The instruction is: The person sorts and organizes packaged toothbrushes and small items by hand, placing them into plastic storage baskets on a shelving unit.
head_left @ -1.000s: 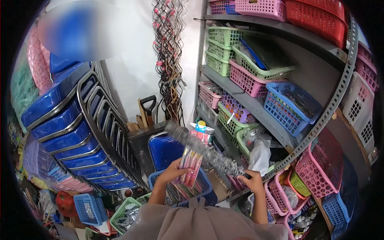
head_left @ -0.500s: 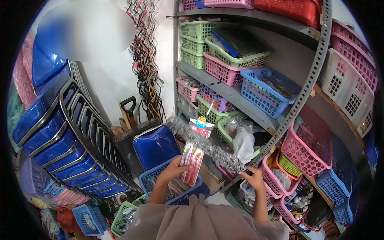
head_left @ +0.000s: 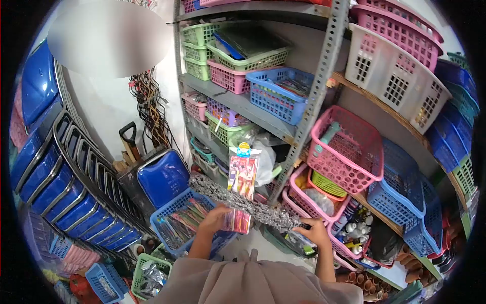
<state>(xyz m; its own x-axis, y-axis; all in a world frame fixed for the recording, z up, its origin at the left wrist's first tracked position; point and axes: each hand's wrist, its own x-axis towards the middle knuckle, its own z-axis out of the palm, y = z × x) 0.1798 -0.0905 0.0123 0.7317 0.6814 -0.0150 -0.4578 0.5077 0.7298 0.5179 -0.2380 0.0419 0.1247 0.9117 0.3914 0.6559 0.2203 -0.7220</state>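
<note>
My left hand point(head_left: 215, 219) is closed around the lower side of a clear, flat packet point(head_left: 243, 175) of long pink and multicoloured items, topped by a blue and yellow tag. What the items are is too small to tell. In my right hand point(head_left: 315, 232) is the black handle of a fluffy grey duster point(head_left: 248, 205). The duster runs diagonally up and left, crossing in front of the packet's middle. Below and left of the packet, a blue basket point(head_left: 164, 238) holds several similar long, thin packets.
Blue stacked chairs point(head_left: 76, 177) stand at left. Ahead, a grey metal shelf point(head_left: 243, 106) carries green, pink and blue baskets. To the right, a pink basket point(head_left: 349, 152) sits above others holding bottles point(head_left: 354, 230). A green basket point(head_left: 147, 268) is low at front left.
The view has turned right, so the shelves and chairs appear further left. The duster has become less blurred and still crosses the packet. Both hands keep their holds.
</note>
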